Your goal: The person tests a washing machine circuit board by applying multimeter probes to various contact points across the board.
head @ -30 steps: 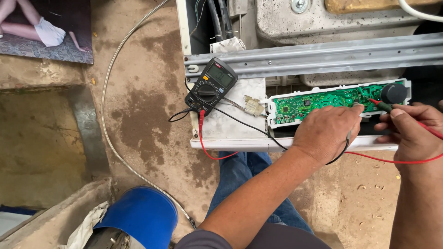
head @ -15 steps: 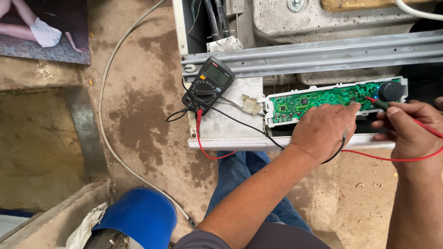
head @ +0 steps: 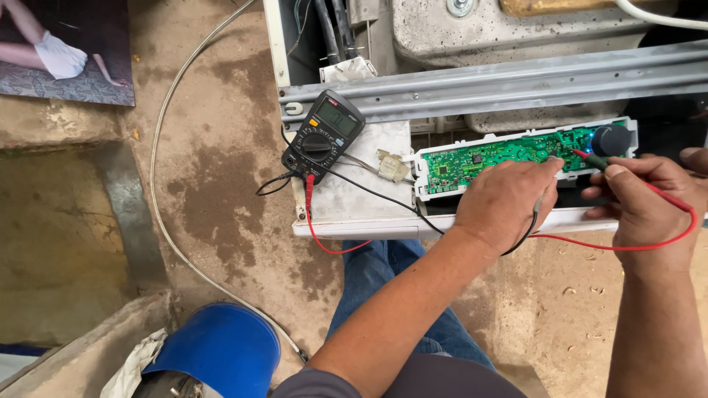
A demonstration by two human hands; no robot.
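Right hand [head: 645, 195]: you pinch the red probe [head: 590, 158], tip on the green circuit board [head: 509, 153].
Left hand [head: 505, 203]: closed over the black probe lead [head: 532, 221]; tip hidden.
Risk: a slipping tip could bridge neighbouring solder points.
Around: multimeter [head: 324, 136] rests left on the white panel [head: 354, 199]; leads cross your reach.
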